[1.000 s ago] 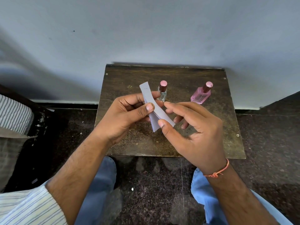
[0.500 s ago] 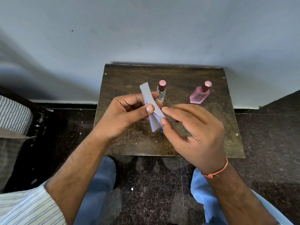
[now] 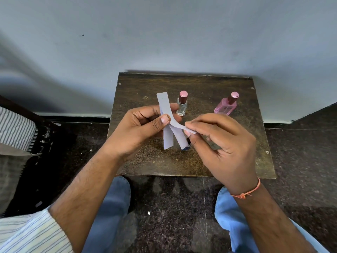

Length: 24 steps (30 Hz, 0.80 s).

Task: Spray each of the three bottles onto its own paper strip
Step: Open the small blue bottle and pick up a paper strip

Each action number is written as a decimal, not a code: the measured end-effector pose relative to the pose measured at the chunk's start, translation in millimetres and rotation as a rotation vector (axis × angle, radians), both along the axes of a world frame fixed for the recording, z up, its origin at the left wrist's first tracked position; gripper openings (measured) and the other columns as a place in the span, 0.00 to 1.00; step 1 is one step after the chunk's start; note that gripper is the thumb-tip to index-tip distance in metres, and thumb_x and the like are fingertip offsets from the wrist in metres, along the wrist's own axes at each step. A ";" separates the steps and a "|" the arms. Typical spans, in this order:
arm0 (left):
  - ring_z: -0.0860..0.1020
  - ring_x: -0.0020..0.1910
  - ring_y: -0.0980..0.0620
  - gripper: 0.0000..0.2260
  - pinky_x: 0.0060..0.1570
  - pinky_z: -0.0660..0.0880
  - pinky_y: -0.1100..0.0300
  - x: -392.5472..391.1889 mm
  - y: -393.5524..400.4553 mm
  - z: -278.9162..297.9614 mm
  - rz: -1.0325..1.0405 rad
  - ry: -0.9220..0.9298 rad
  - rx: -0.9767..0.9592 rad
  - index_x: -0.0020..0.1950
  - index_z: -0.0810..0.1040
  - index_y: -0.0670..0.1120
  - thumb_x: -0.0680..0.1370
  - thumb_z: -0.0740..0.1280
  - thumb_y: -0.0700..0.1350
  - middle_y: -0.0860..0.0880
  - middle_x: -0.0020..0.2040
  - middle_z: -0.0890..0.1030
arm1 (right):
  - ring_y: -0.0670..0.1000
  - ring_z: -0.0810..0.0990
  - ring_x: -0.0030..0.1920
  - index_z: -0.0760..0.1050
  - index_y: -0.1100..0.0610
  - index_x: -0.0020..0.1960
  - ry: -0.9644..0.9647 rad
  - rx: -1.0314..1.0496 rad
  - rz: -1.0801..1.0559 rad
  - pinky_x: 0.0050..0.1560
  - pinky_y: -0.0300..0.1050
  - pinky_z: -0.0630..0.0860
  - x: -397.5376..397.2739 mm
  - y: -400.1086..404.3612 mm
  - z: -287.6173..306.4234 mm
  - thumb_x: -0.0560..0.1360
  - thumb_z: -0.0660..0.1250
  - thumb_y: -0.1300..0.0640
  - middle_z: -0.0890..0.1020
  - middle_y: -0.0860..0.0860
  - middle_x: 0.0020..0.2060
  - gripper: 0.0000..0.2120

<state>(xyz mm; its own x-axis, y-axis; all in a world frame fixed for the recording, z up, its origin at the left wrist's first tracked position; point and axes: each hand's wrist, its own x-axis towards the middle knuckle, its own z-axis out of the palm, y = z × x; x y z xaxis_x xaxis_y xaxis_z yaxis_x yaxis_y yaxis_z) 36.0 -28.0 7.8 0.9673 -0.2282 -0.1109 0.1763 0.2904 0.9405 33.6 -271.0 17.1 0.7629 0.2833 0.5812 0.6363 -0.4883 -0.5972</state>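
Left hand [image 3: 140,130] fingers grip paper strips [image 3: 165,106]; right hand [image 3: 224,143] pinches one strip's end.

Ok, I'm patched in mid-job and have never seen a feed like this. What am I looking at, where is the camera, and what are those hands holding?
There is no machine here: a person works with bare hands, and one wide-angle camera on their head looks forward and down. The left hand grips a small bunch of pale paper strips. The right hand pinches the end of one strip and bends it away from the others. Below the hands is a small dark table against a wall. On it stand a clear bottle and a pink bottle, both with caps on. A small blue object peeks out behind the strips; I cannot tell what it is.
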 end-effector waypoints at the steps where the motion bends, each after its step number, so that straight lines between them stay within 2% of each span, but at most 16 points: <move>1: 0.87 0.63 0.49 0.19 0.61 0.82 0.56 -0.3 -0.1 0.0 -0.025 -0.001 -0.012 0.65 0.89 0.50 0.75 0.80 0.55 0.48 0.61 0.90 | 0.52 0.86 0.51 0.90 0.60 0.58 -0.003 -0.002 -0.006 0.52 0.48 0.82 0.2 -0.2 0.0 0.81 0.78 0.64 0.88 0.53 0.53 0.07; 3: 0.88 0.62 0.49 0.21 0.61 0.83 0.57 -0.5 -0.6 -0.9 -0.068 -0.013 -0.006 0.67 0.87 0.50 0.74 0.82 0.47 0.47 0.61 0.90 | 0.49 0.85 0.49 0.90 0.60 0.58 -0.012 -0.003 -0.020 0.52 0.45 0.81 -0.4 -0.1 0.2 0.80 0.78 0.64 0.88 0.53 0.52 0.07; 5: 0.88 0.60 0.49 0.22 0.60 0.83 0.57 -0.2 -1.1 -2.7 -0.080 -0.026 0.030 0.67 0.87 0.50 0.73 0.80 0.39 0.47 0.59 0.90 | 0.48 0.84 0.48 0.90 0.61 0.57 -0.011 -0.001 -0.032 0.51 0.43 0.81 -1.5 0.5 0.7 0.80 0.78 0.65 0.88 0.53 0.51 0.06; 8: 0.88 0.58 0.49 0.20 0.59 0.84 0.54 0.4 -1.8 -5.0 -0.043 -0.031 0.092 0.66 0.88 0.52 0.77 0.78 0.36 0.45 0.58 0.90 | 0.48 0.84 0.48 0.90 0.61 0.54 -0.011 0.003 -0.037 0.50 0.44 0.81 -2.9 1.8 2.4 0.80 0.78 0.64 0.88 0.53 0.50 0.04; 12: 0.87 0.53 0.45 0.13 0.54 0.85 0.52 2.9 -1.3 -6.6 -0.020 -0.085 0.180 0.68 0.86 0.51 0.86 0.68 0.44 0.40 0.55 0.89 | 0.54 0.86 0.47 0.89 0.61 0.49 -0.041 0.004 -0.014 0.49 0.49 0.81 -4.4 5.1 4.4 0.80 0.79 0.61 0.88 0.53 0.48 0.03; 15: 0.88 0.48 0.49 0.14 0.51 0.85 0.53 5.4 -2.1 -11.0 0.041 -0.200 0.406 0.68 0.83 0.41 0.90 0.61 0.46 0.43 0.51 0.89 | 0.56 0.87 0.47 0.88 0.61 0.46 -0.062 -0.005 0.000 0.50 0.51 0.82 -6.2 8.9 4.2 0.79 0.80 0.60 0.89 0.52 0.49 0.05; 17: 0.87 0.45 0.48 0.14 0.48 0.85 0.46 5.3 -3.1 -15.8 0.097 -0.291 0.593 0.63 0.82 0.39 0.90 0.60 0.45 0.45 0.48 0.87 | 0.56 0.88 0.49 0.89 0.62 0.47 -0.070 0.002 0.020 0.51 0.51 0.82 -7.5 10.9 4.2 0.79 0.81 0.61 0.89 0.52 0.50 0.04; 19: 0.85 0.44 0.45 0.14 0.45 0.82 0.41 4.2 -3.2 -19.1 0.153 -0.339 0.745 0.59 0.82 0.41 0.90 0.60 0.47 0.46 0.46 0.85 | 0.55 0.88 0.50 0.89 0.61 0.49 -0.073 0.016 0.034 0.52 0.51 0.82 -8.5 12.1 4.6 0.79 0.80 0.62 0.90 0.52 0.51 0.03; 22: 0.83 0.43 0.47 0.11 0.42 0.80 0.45 4.5 0.1 -17.6 0.218 -0.402 0.847 0.58 0.82 0.53 0.90 0.60 0.47 0.50 0.45 0.84 | 0.53 0.88 0.50 0.90 0.61 0.50 -0.072 0.037 0.016 0.53 0.48 0.83 -10.0 12.8 7.2 0.80 0.79 0.61 0.90 0.51 0.51 0.02; 24: 0.82 0.43 0.50 0.11 0.42 0.79 0.48 5.9 2.0 -16.0 0.239 -0.453 0.879 0.58 0.83 0.54 0.90 0.60 0.47 0.53 0.43 0.82 | 0.51 0.88 0.50 0.90 0.61 0.51 -0.060 0.058 -0.014 0.53 0.45 0.83 -11.3 12.9 9.5 0.81 0.79 0.61 0.90 0.51 0.50 0.02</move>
